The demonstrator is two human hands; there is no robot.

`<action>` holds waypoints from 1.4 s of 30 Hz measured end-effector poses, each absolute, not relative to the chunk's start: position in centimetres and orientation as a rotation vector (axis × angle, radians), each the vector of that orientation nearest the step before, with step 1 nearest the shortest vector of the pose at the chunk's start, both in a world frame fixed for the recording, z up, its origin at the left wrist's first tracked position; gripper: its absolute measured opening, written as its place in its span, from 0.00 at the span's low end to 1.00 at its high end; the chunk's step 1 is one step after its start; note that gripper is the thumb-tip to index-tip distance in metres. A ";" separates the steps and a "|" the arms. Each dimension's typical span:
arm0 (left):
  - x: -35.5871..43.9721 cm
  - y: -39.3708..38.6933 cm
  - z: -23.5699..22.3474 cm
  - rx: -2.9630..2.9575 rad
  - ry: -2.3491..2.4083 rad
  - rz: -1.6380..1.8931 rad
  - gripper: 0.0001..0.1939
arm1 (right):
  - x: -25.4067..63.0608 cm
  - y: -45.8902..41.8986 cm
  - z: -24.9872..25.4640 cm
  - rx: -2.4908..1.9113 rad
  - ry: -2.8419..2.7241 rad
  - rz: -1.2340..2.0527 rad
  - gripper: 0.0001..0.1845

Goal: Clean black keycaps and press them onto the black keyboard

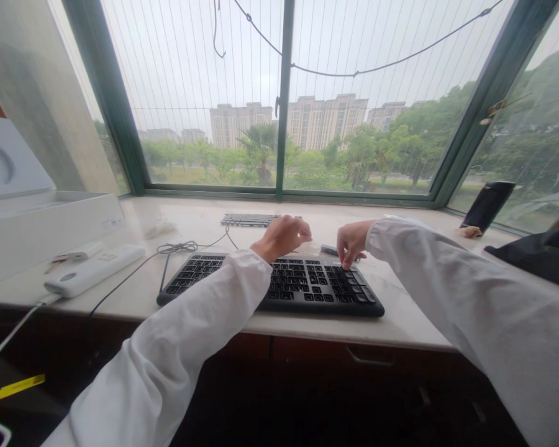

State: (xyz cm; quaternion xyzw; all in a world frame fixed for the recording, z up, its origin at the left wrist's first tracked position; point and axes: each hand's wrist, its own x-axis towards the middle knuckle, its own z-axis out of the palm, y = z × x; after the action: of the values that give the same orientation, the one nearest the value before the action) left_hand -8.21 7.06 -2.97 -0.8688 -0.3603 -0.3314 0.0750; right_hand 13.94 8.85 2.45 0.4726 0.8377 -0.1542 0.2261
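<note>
A black keyboard [321, 280] lies at the front of the white ledge. Much of it shows bare key sockets, while flat keycaps [361, 289] cover part of its right end. My right hand [351, 242] is closed, its fingertips down on the top of the number pad; what they pinch, if anything, is hidden. Above the keyboard's middle, my left hand [283, 237] hovers with fingers curled together, their tips turned away from view. Behind it lies a row of loose keycaps [249, 220]. A small dark object [328, 249] rests just behind the keyboard, beside my right hand.
A coiled black cable [179, 248] runs left of the keyboard. Further left are a white power bank [93, 270] with a cord and an open white box [69, 214]. A dark cylinder [487, 208] stands at the right, near dark cloth [540, 254]. Windows [279, 124] close off the back.
</note>
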 end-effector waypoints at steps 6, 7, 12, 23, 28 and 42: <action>-8.2 6.8 -2.7 -2.608 -1.073 -1.001 0.06 | 13.8 9.4 2.4 1.266 2.312 -0.371 0.32; -8.3 6.9 -2.7 -2.608 -1.070 -0.996 0.06 | 13.7 9.5 2.3 1.257 2.307 -0.357 0.32; -8.3 7.0 -2.9 -2.593 -1.074 -0.982 0.06 | 13.5 10.0 2.0 1.197 2.328 -0.295 0.32; -8.3 6.4 -2.4 -2.618 -1.136 -0.966 0.06 | 13.1 10.6 2.1 1.143 2.298 -0.320 0.30; -8.3 6.1 -2.3 -2.621 -1.144 -0.956 0.06 | 13.1 11.6 1.7 1.107 2.269 -0.344 0.32; -8.2 6.4 -2.6 -2.598 -1.159 -0.922 0.07 | 14.1 10.6 1.3 1.125 2.333 -0.344 0.24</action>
State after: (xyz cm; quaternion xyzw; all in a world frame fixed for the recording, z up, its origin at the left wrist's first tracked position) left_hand -8.21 6.38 -2.65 -0.8663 -0.3865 -0.3074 0.0756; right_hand 14.10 10.56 1.28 0.4156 0.8619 -0.1269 0.2613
